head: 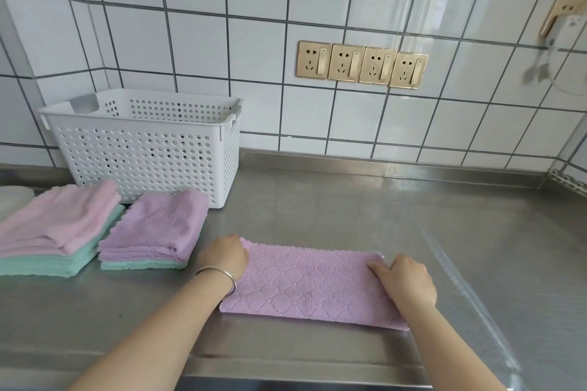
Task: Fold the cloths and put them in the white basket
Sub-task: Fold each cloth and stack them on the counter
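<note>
Steel counter (pixel 349 200): basket (pixel 146 149), cloth stacks (pixel 152 232), spread cloth (pixel 308 282).

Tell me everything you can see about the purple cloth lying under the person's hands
The purple cloth is a soft, lilac fabric with a woven diamond pattern and wavy, scalloped edges. It lies flat on the steel counter as a long rectangle, apparently folded once, its long side running left to right and slightly skewed. The left hand rests on its left end and the right hand on its right end, fingers on the fabric. It sits apart from the folded stacks and the white basket.
</note>
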`<state>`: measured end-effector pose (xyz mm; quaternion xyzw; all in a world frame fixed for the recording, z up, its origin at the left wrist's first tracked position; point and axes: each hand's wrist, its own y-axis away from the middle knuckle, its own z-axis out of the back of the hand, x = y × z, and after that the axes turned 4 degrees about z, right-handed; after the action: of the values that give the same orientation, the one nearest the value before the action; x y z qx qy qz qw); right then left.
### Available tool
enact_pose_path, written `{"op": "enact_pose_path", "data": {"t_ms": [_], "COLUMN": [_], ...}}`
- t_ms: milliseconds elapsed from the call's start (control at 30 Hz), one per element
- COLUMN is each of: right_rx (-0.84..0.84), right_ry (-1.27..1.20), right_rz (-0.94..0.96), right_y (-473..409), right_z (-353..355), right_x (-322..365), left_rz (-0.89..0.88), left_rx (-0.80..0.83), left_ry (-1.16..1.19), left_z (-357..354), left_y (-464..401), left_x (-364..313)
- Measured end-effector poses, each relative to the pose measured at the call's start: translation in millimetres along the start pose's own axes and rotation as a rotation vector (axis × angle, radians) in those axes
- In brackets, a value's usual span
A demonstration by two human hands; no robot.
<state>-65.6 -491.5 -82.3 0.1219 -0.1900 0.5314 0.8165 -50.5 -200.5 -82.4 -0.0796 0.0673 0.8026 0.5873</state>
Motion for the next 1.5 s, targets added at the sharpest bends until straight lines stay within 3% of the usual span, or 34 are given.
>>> {"op": "enact_pose_path", "data": {"t_ms": [100, 200, 300, 433, 667, 833, 933, 1033, 1100, 1133, 1200, 1300, 1500], "right_rx": [-0.043, -0.012, 0.065, 0.103, 0.131, 0.126, -0.119, -0.458, -0.533, -0.529, -0.445, -0.279, -0.095], "right_ry": [-0.026, -0.011, 0.029, 0.076, 0.074, -0.262, -0.341, -0.176, -0.148, -0.128, -0.134, -0.251, -0.05], "right_rz": [-0.067, -0.091, -0.07, -0.08, -0.109, -0.119, -0.061, 0.235, 0.483, 0.583, 0.727, 0.84, 0.76], "right_y": [8, 18, 30, 44, 61, 70, 82, 92, 95, 98, 102, 111, 105], "right_z": [8, 12, 5, 2, 9, 12, 10, 4, -3, -8, -19, -33, -51], "right_x": [-9, -17, -18, -15, -8, 2, 16, 41, 63, 72, 84, 89, 74], "left_rz": [-0.056, -0.252, -0.426, -0.587, -0.623, -0.598, -0.584, -0.441, -0.225, -0.153, -0.079, -0.113, -0.053], "left_rx": [-0.191, -0.294, -0.073, 0.22, 0.279, 0.274, 0.318, 0.447, 0.529, 0.535, 0.485, 0.401, 0.182], "left_ry": [-0.008, -0.022, 0.031, -0.075, -0.15, -0.125, -0.069, 0.386, 0.823, 0.93, 0.917, 0.852, 0.579], "left_z": [-2, -8, -15, -22, -32, -34, -31, -12, 8, 17, 29, 34, 33], "left_y": [6, 12, 31, 55, 57, 60, 55, 49, 44, 39, 32, 24, 9], "left_x": [4, -6, -36, -68, -69, -71, -73, -76, -79, -81, -78, -60, -17]}}
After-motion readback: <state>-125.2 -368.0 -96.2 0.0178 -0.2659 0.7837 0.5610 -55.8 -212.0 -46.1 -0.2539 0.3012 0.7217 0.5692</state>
